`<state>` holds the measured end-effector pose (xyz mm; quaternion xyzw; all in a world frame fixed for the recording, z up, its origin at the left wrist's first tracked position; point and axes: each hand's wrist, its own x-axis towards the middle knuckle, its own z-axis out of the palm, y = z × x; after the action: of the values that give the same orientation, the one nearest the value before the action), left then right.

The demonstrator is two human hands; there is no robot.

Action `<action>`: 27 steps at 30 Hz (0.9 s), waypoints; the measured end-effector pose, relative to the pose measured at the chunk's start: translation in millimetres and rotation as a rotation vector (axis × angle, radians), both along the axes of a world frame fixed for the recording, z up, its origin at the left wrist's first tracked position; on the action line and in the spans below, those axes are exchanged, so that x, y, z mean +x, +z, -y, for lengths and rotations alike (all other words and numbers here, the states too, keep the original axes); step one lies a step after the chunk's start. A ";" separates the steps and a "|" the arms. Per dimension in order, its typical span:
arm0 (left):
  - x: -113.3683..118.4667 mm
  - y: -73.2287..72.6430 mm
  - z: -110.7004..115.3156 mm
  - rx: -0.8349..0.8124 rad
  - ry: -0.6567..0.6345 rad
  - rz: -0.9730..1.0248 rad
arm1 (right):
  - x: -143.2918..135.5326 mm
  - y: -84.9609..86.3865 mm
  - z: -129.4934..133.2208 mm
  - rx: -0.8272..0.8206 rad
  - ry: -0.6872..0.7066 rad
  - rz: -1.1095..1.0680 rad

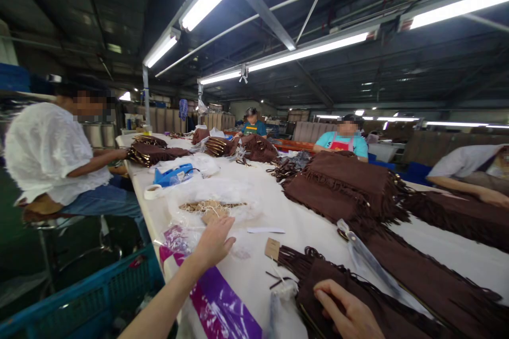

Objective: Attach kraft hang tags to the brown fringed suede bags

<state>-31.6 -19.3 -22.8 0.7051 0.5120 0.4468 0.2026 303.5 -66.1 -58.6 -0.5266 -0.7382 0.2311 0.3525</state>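
My left hand [216, 241] reaches over the table to a small heap of brown card tags [214, 212] with tangled white strings. Its fingers are stretched out and touch or nearly touch the nearest tag; I cannot tell which. My right hand [345, 307] rests on a dark brown fringed bag [318, 275] at the front, fingers loosely bent and apart, gripping nothing visible. A card tag [272, 248] lies by the bag's fringe. Clear plastic wrap [284, 291] is bunched beside the bag.
Brown fringed bags [345, 169] are piled to the right. A blue tool [173, 175] and a tape roll [152, 192] lie farther back. Purple-printed plastic [222, 296] covers the left edge, above a blue crate [79, 296]. Several people work around the table.
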 end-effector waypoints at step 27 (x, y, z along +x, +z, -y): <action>-30.6 -51.9 -2.3 -0.031 -0.076 -0.262 | -140.1 6.6 -93.0 -0.317 0.073 -0.120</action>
<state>-62.2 -17.1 -74.8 0.7732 0.5138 0.3348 0.1617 163.4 26.9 -52.1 -0.5338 -0.6887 0.3882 0.3000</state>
